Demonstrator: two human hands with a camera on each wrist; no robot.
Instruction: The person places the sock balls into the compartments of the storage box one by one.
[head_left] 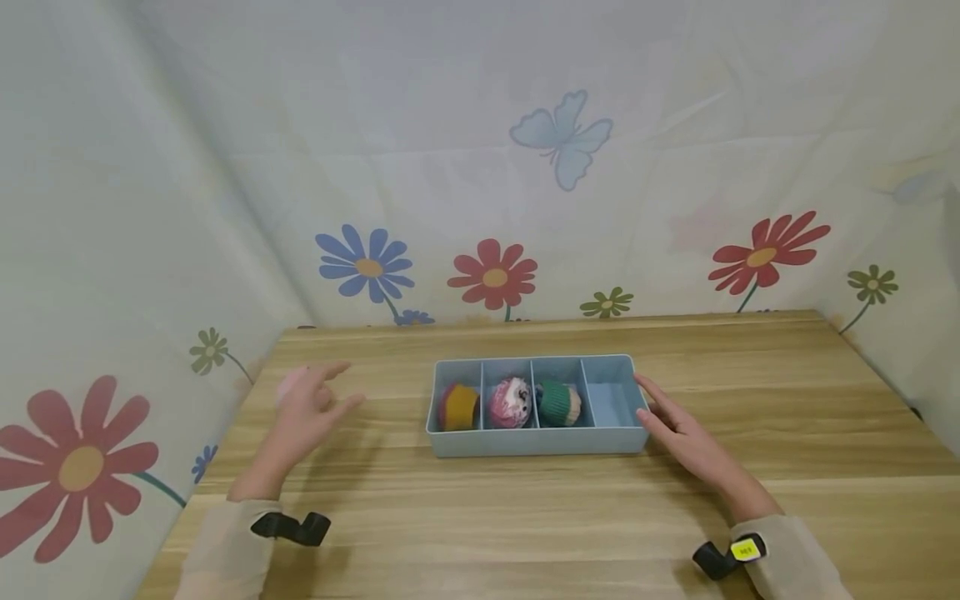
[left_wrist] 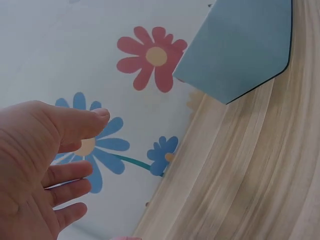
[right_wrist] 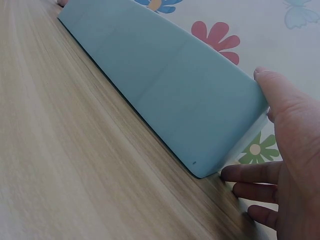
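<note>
A light blue box [head_left: 540,443] with several compartments in a row lies across the table. From the left, its compartments hold a mustard and dark red rolled-up sock [head_left: 460,407], a pink and white one with dark spots [head_left: 512,402], and a green and beige ribbed one [head_left: 558,403]. The rightmost compartment is bare. My right hand [head_left: 686,437] is at the box's right end, thumb and index fingertip at the rim, other fingers extended low beside the end wall. To the left of the box, my left hand [head_left: 303,412] is raised with loosely bent fingers, holding nothing. A pink rounded thing [head_left: 289,382] shows partly behind it.
The wood-grain table [head_left: 480,517] meets a pale curtain [head_left: 420,183] printed with flowers and a butterfly at the back. More of the curtain hangs at both sides. Each wrist carries a black camera mount [head_left: 291,528] over a beige sleeve.
</note>
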